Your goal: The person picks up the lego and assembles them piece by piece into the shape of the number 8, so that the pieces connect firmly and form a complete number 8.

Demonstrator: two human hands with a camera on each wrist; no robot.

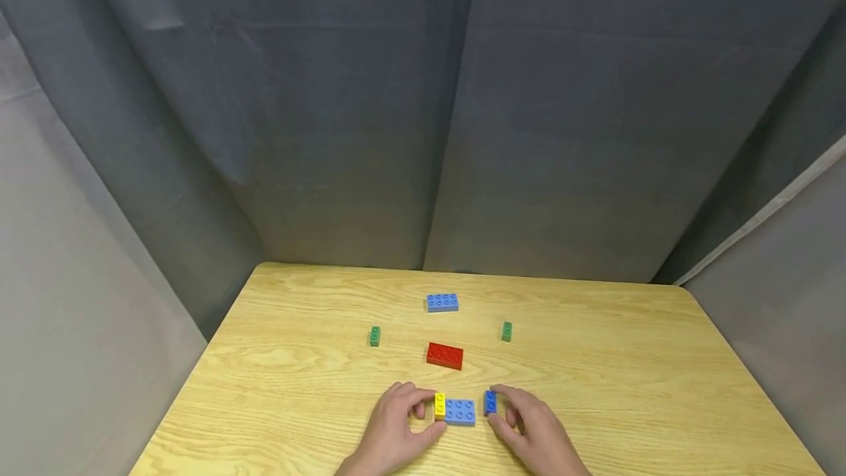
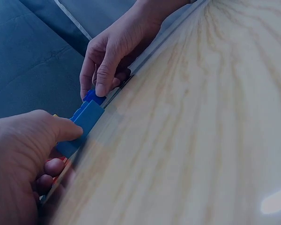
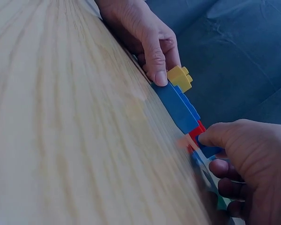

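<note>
On the desk point(image 1: 661, 388), pinches with left hand point(image 1: 396, 426) the light blue brick point(image 1: 460, 411) bearing a yellow brick point(image 1: 439, 406) on its left end, and grips with right hand point(image 1: 534, 428) a dark blue brick point(image 1: 490, 402) just beside its right end, seemingly while assembling, so probably needs careful aligning next.

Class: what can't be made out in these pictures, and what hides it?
Head view: one end of the near light blue brick, covered by the yellow brick.
Head view: near side of the table, cut off by the bottom edge.
Left wrist view: most of the yellow brick, behind the left grip.
Right wrist view: part of the dark blue brick, behind the right grip.
</note>
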